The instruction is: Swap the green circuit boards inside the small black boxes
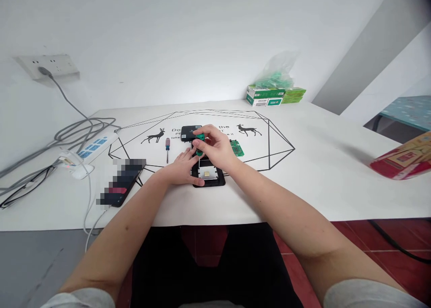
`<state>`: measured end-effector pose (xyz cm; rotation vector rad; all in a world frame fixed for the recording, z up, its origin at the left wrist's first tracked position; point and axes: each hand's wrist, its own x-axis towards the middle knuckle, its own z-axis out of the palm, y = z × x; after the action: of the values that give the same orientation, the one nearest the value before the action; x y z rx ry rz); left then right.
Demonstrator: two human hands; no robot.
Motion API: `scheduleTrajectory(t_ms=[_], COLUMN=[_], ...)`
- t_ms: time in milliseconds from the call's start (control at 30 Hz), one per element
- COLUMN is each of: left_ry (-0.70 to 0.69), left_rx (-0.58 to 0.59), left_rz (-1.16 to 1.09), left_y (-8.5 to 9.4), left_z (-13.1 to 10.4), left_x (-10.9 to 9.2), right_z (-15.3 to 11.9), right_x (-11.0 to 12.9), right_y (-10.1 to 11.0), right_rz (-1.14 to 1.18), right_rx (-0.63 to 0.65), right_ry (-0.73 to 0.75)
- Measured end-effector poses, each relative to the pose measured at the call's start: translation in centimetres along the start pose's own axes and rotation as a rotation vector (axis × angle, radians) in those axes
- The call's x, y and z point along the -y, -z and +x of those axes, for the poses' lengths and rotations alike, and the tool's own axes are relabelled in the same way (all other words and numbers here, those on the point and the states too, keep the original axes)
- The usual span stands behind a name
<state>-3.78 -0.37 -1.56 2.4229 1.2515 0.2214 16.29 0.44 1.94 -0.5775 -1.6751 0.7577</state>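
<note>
My right hand (217, 147) is closed around the green handle of a screwdriver (200, 152), held upright with its shaft pointing down at the black device casing (219, 178). A silvery plate with a small pale yellow square shows inside the casing. Pressing on the casing's left side is my left hand (181, 168), its thumb at the near edge and its fingers close to the screwdriver's shaft. Just behind the hands lies a black cover (189, 133) with small labels. A green circuit board (237, 148) rests to the right, partly hidden by my right hand.
A second screwdriver (167, 149) lies to the left. Further left are a phone (126, 182), a power strip (99, 147) and coiled grey cables (72, 130). Green and white boxes (266, 94) with a plastic bag (276, 72) stand at the back. A red package (400, 160) sits far right.
</note>
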Motion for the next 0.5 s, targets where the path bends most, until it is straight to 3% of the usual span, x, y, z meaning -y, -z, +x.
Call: scheduleTrajectory(t_ms=[100, 267, 400, 500], left_ry=[0.023, 0.034, 0.052, 0.055], left_rx=[0.089, 0.088, 0.07, 0.068], left_rz=[0.007, 0.001, -0.026, -0.034], left_y=[0.3, 0.5, 0.4, 0.4], left_z=[0.0, 0.0, -0.1, -0.1], left_x=[-0.3, -0.4, -0.3, -0.4], right_z=[0.0, 0.0, 0.3, 0.5], right_x=[-0.2, -0.7, -0.7, -0.7], right_y=[0.2, 0.8, 1.4, 1.7], right_rz=[0.163, 0.277, 0.199, -0.016], right_rx=[0.128, 0.222, 0.244, 0.142], right_ry=[-0.05, -0.098, -0.067, 0.087])
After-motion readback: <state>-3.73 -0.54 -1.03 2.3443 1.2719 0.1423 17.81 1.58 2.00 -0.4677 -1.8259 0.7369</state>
